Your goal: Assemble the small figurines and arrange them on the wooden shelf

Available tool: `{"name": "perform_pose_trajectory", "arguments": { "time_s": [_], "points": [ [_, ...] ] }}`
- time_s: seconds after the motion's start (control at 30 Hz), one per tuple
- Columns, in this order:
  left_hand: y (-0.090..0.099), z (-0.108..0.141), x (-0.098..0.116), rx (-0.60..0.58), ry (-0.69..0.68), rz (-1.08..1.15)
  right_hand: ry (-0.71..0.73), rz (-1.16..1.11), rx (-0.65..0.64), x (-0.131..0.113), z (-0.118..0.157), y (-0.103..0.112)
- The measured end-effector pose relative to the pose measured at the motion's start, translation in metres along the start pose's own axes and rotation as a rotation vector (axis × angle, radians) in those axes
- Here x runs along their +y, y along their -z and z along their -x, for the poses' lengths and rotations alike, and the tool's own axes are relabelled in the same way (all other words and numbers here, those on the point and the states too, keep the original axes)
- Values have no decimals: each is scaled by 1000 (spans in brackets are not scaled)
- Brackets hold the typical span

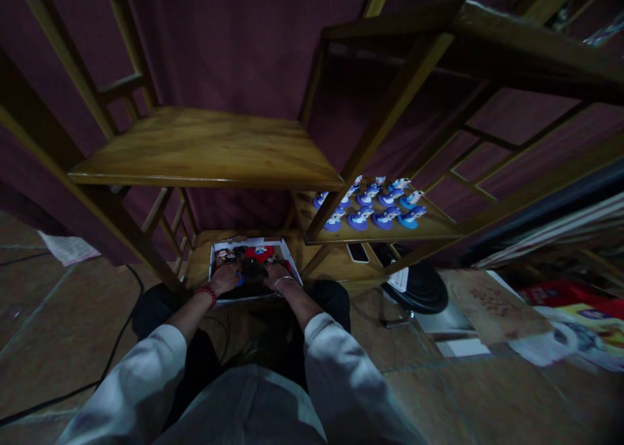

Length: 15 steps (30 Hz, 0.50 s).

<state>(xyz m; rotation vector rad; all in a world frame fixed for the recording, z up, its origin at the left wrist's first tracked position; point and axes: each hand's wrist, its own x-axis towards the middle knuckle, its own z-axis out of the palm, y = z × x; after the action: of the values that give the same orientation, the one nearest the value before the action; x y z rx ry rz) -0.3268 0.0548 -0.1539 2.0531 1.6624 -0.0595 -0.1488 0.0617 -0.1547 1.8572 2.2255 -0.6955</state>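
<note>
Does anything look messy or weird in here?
A printed paper lies crooked at the left, seemingly on the floor, and a black cable snakes across it, which could trip someone. The small things in the white box are jumbled, while the figurines stand in neat rows. I can't see any spills or breaks.

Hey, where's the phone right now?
In the head view, the phone lies on the lower wooden shelf, right of the white box, below the figurines.

no readable text, printed sheet (68, 247) at far left, lines too small to make out, brown board (497, 312) at right, reddish marks, can't tell if lettering, yellow-and-blue package (595, 328) near right edge, print too blurred
</note>
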Motion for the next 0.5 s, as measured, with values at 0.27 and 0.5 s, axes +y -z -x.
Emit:
{"name": "perform_pose_trajectory", "arguments": {
  "time_s": [0.27, 0.5],
  "points": [
    [3, 10, -3, -20, -2, -6, 34, -81, -7, 7, -7, -8],
    [0, 9, -3, -16, 2, 7, 52, -197, -4, 17, -18, -18]
  ]
}}
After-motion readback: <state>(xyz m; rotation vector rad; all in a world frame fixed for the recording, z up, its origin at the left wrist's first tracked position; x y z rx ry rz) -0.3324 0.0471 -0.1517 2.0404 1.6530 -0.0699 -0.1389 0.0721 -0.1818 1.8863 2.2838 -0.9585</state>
